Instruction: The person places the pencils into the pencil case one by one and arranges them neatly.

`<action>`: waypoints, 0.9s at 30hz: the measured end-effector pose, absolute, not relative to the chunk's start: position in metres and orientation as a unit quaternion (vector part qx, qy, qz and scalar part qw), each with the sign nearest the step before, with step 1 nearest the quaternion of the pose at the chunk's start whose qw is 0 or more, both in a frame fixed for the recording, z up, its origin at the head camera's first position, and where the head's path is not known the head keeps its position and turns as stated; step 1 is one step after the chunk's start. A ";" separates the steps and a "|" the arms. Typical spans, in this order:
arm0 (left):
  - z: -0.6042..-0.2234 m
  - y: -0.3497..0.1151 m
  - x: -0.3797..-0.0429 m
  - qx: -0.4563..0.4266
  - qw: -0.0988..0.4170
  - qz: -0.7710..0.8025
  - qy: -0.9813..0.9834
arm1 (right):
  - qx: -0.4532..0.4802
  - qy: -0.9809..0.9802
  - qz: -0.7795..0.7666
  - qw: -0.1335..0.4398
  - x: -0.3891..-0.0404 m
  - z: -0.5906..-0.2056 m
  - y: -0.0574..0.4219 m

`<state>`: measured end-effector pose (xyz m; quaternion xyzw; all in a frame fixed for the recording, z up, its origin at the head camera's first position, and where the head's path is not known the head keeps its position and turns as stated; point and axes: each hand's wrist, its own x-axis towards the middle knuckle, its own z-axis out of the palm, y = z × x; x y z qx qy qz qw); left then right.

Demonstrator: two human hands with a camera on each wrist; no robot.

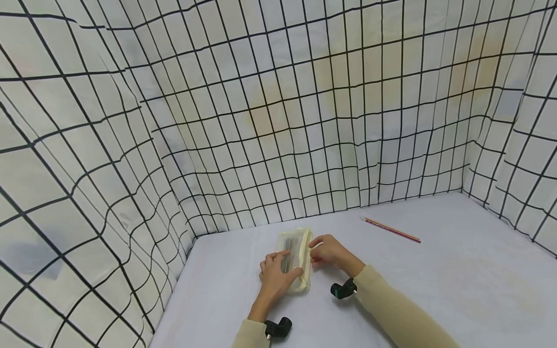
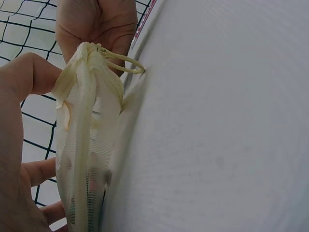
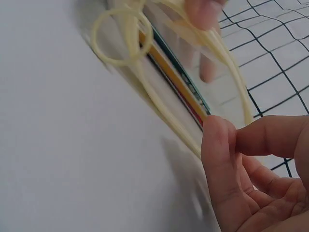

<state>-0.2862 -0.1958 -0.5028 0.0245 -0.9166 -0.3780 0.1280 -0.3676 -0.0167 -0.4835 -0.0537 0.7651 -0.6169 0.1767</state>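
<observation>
A cream mesh pencil case [image 1: 306, 241] with a zip along one edge lies on the white table. My left hand [image 1: 275, 276] holds it from the left, fingers spread over the mesh and thumb on the zip edge near the loop end. At the right edge, my right hand [image 1: 329, 252] pinches the zip edge between thumb and index finger; what sits between the fingertips is hidden. In the right wrist view the edges stand apart, and several pencils [image 3: 174, 72] show inside, one yellow and one green. A cream loop [image 3: 95, 41] hangs from the near end.
Two slim pencils [image 1: 390, 229], reddish and orange, lie side by side on the table [image 1: 435, 270], to the right and beyond my right hand. White cloth with a black grid [image 1: 278, 145] stands along the back and both sides.
</observation>
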 end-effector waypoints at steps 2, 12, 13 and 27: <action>-0.503 -0.196 -0.287 0.025 0.127 -0.377 -0.917 | -0.049 0.768 -0.615 0.171 -0.370 -0.482 -0.011; -0.503 -0.194 -0.287 0.026 0.128 -0.387 -0.913 | -0.064 0.809 -0.570 0.130 -0.385 -0.470 0.028; -0.503 -0.194 -0.287 0.024 0.129 -0.389 -0.912 | -0.067 0.812 -0.566 0.126 -0.386 -0.468 0.033; -0.503 -0.196 -0.285 0.018 0.120 -0.387 -0.914 | -0.177 0.860 -0.476 0.047 -0.396 -0.466 0.110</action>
